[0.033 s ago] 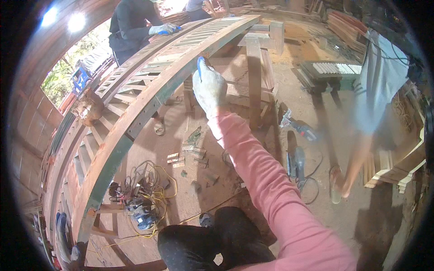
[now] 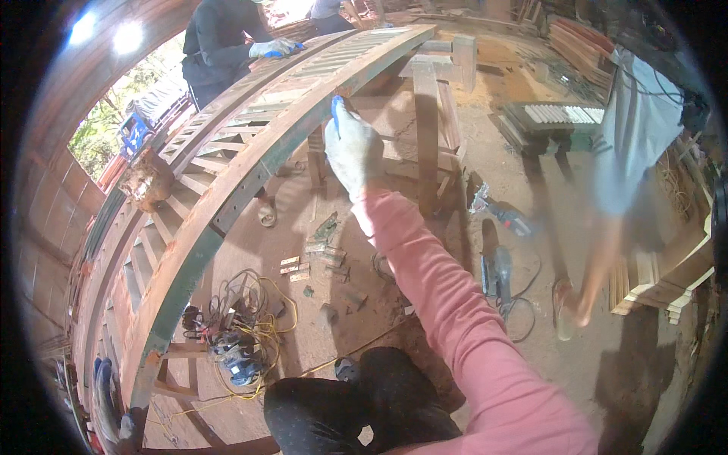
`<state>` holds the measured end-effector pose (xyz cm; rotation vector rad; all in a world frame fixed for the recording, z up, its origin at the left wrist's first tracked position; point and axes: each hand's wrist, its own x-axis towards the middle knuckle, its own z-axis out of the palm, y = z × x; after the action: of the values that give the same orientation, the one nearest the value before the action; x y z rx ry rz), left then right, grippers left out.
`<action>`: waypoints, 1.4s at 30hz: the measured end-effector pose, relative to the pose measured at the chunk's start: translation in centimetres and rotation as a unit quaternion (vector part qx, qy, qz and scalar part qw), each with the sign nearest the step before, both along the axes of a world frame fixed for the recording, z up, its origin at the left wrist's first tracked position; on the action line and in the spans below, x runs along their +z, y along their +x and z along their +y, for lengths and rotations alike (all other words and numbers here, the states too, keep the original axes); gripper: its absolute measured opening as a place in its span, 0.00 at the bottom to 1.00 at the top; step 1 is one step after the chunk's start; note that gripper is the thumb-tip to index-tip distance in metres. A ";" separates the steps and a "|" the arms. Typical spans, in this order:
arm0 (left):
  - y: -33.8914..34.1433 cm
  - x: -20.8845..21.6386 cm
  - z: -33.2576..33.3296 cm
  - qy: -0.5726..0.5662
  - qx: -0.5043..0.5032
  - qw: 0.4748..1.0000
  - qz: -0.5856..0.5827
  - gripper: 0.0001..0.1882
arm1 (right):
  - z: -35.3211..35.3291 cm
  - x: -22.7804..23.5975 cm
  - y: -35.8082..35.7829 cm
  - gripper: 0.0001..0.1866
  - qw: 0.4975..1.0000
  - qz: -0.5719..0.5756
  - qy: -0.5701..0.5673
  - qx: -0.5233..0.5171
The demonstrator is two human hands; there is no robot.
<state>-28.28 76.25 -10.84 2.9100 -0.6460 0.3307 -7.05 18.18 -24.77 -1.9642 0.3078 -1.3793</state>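
Note:
A long slatted wooden frame [image 2: 189,220], with green paint on its near side, curves from the lower left to the far middle. My right hand [image 2: 355,155], in a pale glove with blue on it, is at the frame's near rail. Its thumb side lies against the rail, and the fingers look closed. A small dark bit shows by the fingertip, but I cannot make out what it is. At the lower left my left hand [image 2: 108,398], in a grey and blue glove, rests on the frame's near end with its fingers stretched out.
Another person's gloved hand [image 2: 274,48] rests on the far rail. A person in grey shorts [image 2: 637,136] is at the right. A blue power tool [image 2: 241,364] lies among tangled cords, wood offcuts [image 2: 326,254] nearby. More tools [image 2: 499,273] and stacked boards [image 2: 652,277] are farther right.
My right hand has shifted very slightly to the right along the rail. The leg of the person at the right has moved a little. My left hand looks unmoved.

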 end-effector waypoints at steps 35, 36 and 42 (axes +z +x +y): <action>-0.9 3.1 -3.7 0.111 0.005 0.994 -0.017 0.43 | -2.6 0.8 -1.7 0.20 0.995 0.065 0.066 0.040; -0.7 3.3 -4.1 0.137 0.004 0.990 -0.018 0.43 | -3.2 1.3 -2.8 0.21 0.989 0.102 0.092 0.049; -0.3 3.3 -5.4 0.168 0.002 0.986 -0.023 0.41 | -4.7 -0.4 2.4 0.19 0.993 0.098 0.040 -0.051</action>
<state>-28.54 70.86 -7.55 3.2309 -0.7719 0.3180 -4.67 13.45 -25.18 -2.0447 0.5522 -1.2174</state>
